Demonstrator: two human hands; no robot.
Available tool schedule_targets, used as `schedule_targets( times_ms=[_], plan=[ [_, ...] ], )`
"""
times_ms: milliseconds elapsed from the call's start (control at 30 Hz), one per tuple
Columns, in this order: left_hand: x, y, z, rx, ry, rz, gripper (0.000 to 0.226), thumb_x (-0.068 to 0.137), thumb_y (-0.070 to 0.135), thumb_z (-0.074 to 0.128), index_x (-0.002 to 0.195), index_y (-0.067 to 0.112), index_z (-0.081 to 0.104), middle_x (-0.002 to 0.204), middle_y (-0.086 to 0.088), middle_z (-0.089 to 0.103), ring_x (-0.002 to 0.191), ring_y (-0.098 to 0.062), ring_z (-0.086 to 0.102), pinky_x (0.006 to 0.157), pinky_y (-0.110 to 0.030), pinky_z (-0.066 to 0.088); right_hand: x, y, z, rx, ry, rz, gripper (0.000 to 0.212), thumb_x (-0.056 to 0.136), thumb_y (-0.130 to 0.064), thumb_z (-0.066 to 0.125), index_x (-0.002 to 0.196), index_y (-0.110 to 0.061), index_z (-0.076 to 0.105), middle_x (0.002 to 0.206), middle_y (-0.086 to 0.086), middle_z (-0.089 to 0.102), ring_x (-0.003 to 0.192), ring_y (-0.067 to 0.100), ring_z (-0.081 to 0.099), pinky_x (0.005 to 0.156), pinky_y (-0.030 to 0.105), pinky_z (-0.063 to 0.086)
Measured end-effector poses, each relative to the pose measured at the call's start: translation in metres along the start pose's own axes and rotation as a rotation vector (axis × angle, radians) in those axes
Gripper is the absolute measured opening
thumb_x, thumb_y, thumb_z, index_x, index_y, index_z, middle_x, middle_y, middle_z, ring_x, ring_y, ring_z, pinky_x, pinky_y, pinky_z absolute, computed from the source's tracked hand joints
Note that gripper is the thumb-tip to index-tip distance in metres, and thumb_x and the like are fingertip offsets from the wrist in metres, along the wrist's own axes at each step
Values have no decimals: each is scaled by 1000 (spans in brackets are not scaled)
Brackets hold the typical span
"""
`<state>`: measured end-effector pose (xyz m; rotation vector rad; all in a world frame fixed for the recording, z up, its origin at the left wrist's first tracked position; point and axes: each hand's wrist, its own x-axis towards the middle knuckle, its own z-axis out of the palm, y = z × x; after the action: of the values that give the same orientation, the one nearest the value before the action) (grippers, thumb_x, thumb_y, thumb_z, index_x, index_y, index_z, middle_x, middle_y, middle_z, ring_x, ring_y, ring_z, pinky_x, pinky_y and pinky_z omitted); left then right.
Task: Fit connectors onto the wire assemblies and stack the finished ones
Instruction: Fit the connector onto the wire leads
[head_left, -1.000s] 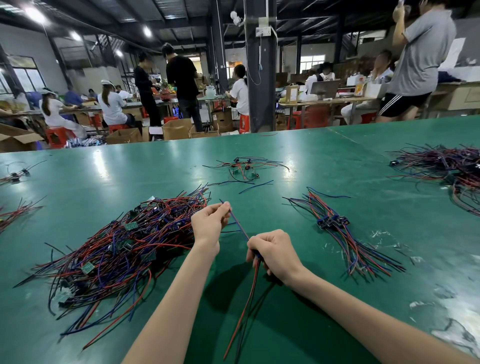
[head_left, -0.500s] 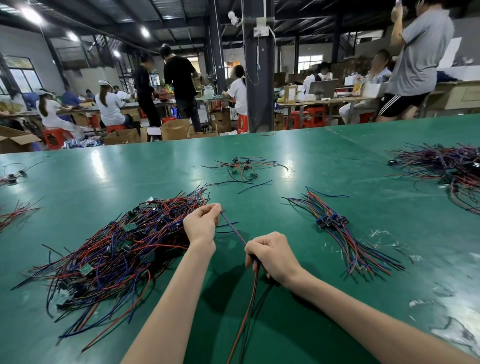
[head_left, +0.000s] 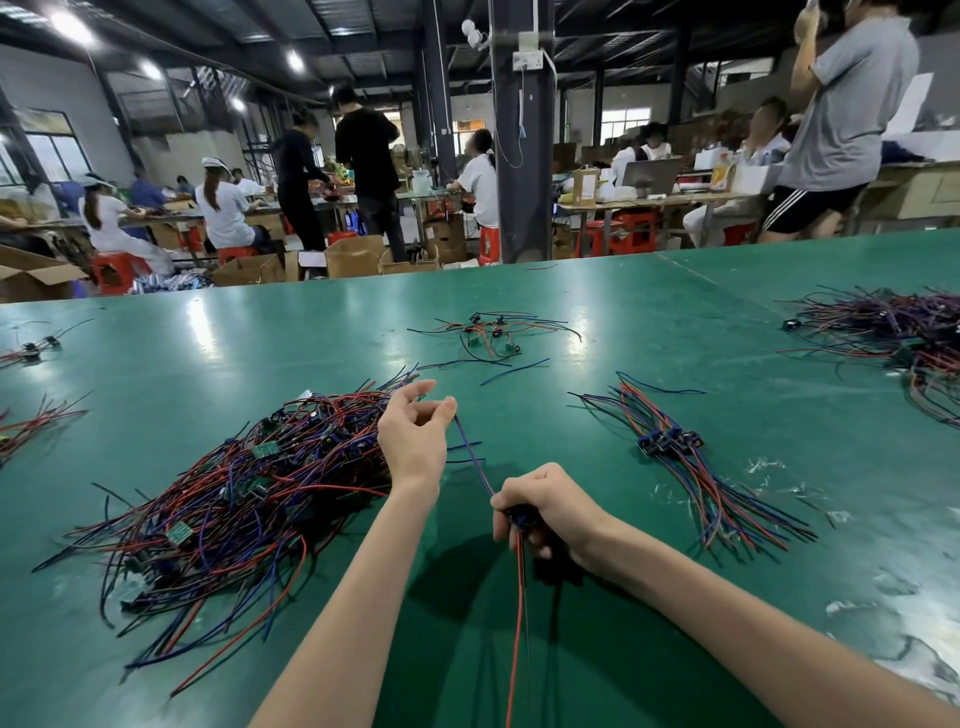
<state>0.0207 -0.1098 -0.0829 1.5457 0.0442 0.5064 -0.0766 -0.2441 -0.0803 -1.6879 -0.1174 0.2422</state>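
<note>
My right hand (head_left: 550, 506) grips a dark blue connector (head_left: 519, 518) of one wire assembly. Its red and black wires (head_left: 517, 623) trail toward me over the green table (head_left: 623, 322), and a blue wire (head_left: 472, 457) rises from it to my left hand (head_left: 415, 431). That hand's fingers are spread loosely, and the wire's tip touches one fingertip. A big tangled pile of red, blue and black wire assemblies (head_left: 234, 499) lies left of my left arm. A neat bundle of assemblies with blue connectors (head_left: 670, 441) lies to the right.
A small cluster of wired parts (head_left: 493, 332) sits further back at centre. Another large wire heap (head_left: 893, 332) is at the far right, and loose wires (head_left: 31, 421) lie at the left edge. White scraps (head_left: 769, 467) litter the right side. People work at benches behind.
My left hand slid up along the blue wire to its end and its fingers loosened from a pinch. My right hand stayed in place on the connector.
</note>
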Motion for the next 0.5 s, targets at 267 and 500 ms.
schedule_targets(
  times_ms=[267,500],
  plan=[
    [-4,1,6,-202,-16,-102,29,80,1,71,91,22,56,70,-2,65,72,-17,63,84,-33,50,-2,-3,-9,43,-194,67,36,87,-10,52,54,-8,68,47,9,58,32,10,34,32,14,24],
    [-4,2,7,-282,14,-135,29,81,5,73,104,11,56,72,1,65,68,-11,61,75,-23,50,2,-1,-18,36,-204,70,32,88,-12,53,62,-7,70,55,10,64,34,10,37,31,15,25]
  ],
)
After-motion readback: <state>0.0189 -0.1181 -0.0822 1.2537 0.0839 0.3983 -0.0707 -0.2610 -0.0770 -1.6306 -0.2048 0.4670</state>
